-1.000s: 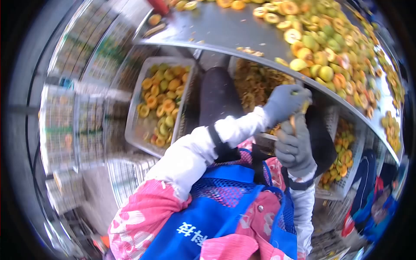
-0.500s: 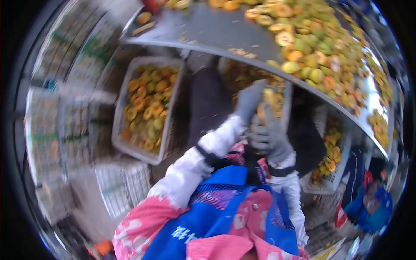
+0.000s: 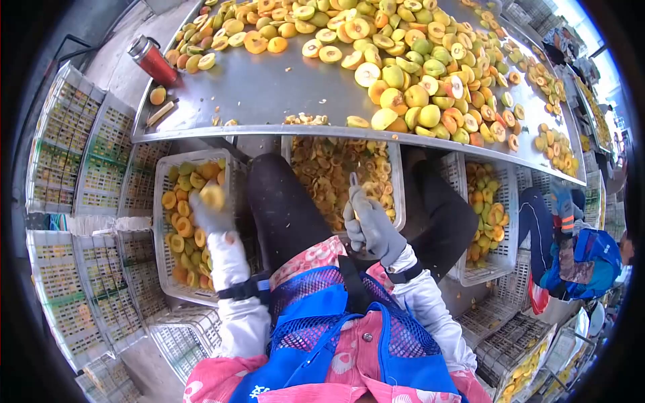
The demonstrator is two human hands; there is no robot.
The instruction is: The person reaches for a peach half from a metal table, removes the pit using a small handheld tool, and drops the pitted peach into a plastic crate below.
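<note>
One cut fruit (image 3: pixel 213 196) fills the left hand (image 3: pixel 212 215), now parted from the right hand (image 3: pixel 373 230) clasping a tool (image 3: pixel 353 179).

Table ahead (image 3: pixel 269 91), across the person's front. Fruit heap (image 3: pixel 437 67) on it, along far side and right; flask (image 3: pixel 156 64) at left end, lone fruit (image 3: pixel 158 95) and short stick (image 3: pixel 160 113) nearer the edge. Left crate (image 3: pixel 159 228) outside left leg (image 3: pixel 279 201), middle crate (image 3: pixel 398 188) between the legs, right crate (image 3: pixel 510 221) outside right leg (image 3: pixel 443 221); fruit in all three. Left hand (image 3: pixel 212 216) over left crate's right side, fruit piece (image 3: pixel 212 196) in it. Right hand (image 3: pixel 373 230) before lap, near middle crate, tool (image 3: pixel 353 179) in it. Stacked crates (image 3: pixel 74 144) far left, co-worker (image 3: pixel 588 262) far right.
</note>
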